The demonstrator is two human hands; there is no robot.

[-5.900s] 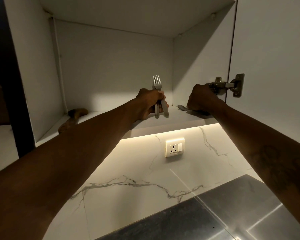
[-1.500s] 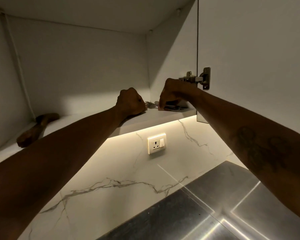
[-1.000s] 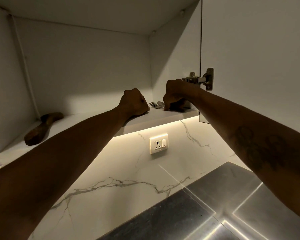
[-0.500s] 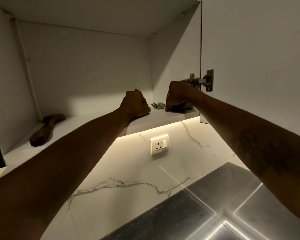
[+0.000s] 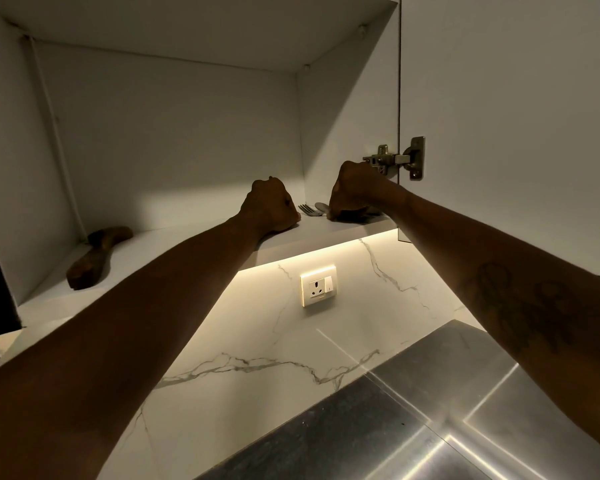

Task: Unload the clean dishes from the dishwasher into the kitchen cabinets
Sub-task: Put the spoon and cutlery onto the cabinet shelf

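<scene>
Cutlery from the dishwasher load lies at the right end of an open wall cabinet's shelf point(image 5: 174, 244), as a person reaches up with both bare hands. At far left on the shelf, well apart from the rest, rests a dark wooden utensil point(image 5: 96, 256). Moving right, the left hand point(image 5: 269, 206) sits curled in a loose fist on the shelf, apparently empty, though its palm side is hidden. Just beside its knuckles the tines of a fork point(image 5: 307, 209) and the bowl of a spoon point(image 5: 321, 207) point leftward, flat on the shelf. The right hand point(image 5: 352, 190) is closed down over the handles; whether it grips them or merely presses on them cannot be told, since the fingers are turned away from the camera. Behind its wrist a metal hinge point(image 5: 397, 157) carries the open cabinet door point(image 5: 516, 116). Below the shelf a lit strip washes a marble backsplash point(image 5: 257, 341) and a wall socket point(image 5: 318, 285), with a steel tabletop point(image 5: 447, 410) at lower right.

The pieces look like plain steel: light, rigid and unbreakable, but smooth enough to slide or clatter. They are best taken by the handles in a bundle, clear of the tines. The step in hand appears to be setting the cutlery down in the corner.
</scene>
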